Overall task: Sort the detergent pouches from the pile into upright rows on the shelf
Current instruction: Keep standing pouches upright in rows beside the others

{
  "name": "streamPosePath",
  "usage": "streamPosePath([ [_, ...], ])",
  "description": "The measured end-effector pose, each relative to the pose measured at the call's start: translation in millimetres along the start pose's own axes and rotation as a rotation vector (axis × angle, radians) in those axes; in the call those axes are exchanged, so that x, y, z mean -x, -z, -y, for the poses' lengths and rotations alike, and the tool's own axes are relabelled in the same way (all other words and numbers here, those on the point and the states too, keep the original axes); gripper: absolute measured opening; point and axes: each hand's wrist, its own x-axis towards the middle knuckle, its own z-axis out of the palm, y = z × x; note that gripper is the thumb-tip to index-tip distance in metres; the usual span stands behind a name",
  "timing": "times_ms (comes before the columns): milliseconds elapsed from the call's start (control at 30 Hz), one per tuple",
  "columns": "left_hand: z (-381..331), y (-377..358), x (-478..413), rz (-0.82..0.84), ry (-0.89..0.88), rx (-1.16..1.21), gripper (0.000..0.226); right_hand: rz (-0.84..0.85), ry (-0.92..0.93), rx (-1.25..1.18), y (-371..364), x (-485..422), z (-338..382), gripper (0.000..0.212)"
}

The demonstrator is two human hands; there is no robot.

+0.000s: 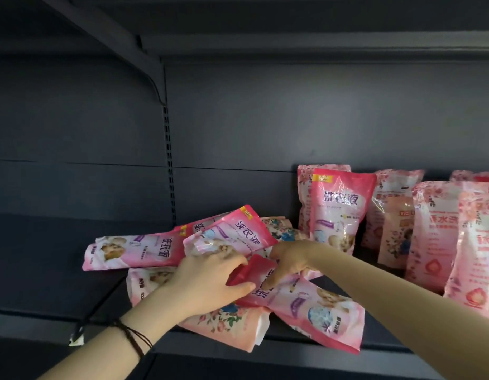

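- My left grip (210, 281) is clamped on the red top end of the front pouch (306, 305), with fingers curled over the edge and the thumb pressed on its face.
- My right grip (290, 259) has bent fingers on the same pouch, just beside the left thumb. Its thumb is hidden, so I cannot tell whether it is clamped or only pressing.
- The front pouch lies flat and slanted, its lower end reaching over the front lip of the shelf (46, 270).
- It sits on the pile (183, 250). Pink pouches lie on their sides behind my left grip, and a floral pouch (227, 322) is under the front one.
- A dark cord bracelet (133, 338) circles my left wrist.
- To the right of the pile, the upright pouches (339, 209) stand in rows against the back panel (265, 119). The bright pink one is nearest the pile and paler ones run beyond it to the frame's right edge.
- A slotted post (169, 160) runs up the back panel behind the pile.
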Motion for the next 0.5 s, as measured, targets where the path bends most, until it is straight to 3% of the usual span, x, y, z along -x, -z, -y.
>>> streamPosePath([
  [67,1,0,1,0.014,0.027,0.017,0.062,0.007,-0.044,-0.197,1,-6,-2,0.056],
  [133,2,-2,0,0.02,0.062,0.045,0.063,-0.049,-0.09,-0.357,1,-10,-5,0.011],
  [167,3,-3,0,0.024,0.088,0.065,0.064,-0.087,-0.098,-0.382,1,-10,-7,0.005],
  [267,2,-6,-5,0.058,0.184,0.161,0.07,-0.118,-0.054,-0.433,4,-6,-12,0.016],
  [333,3,-7,-11,0.092,0.26,0.348,0.07,-0.157,0.006,-0.591,9,1,-21,0.016],
  [433,0,-7,-24,0.08,0.311,0.747,0.041,-0.234,0.13,-0.812,20,13,-37,0.017],
  [500,-8,-6,-37,-0.024,0.348,0.981,0.038,-0.293,0.192,-0.957,24,23,-47,0.017],
])
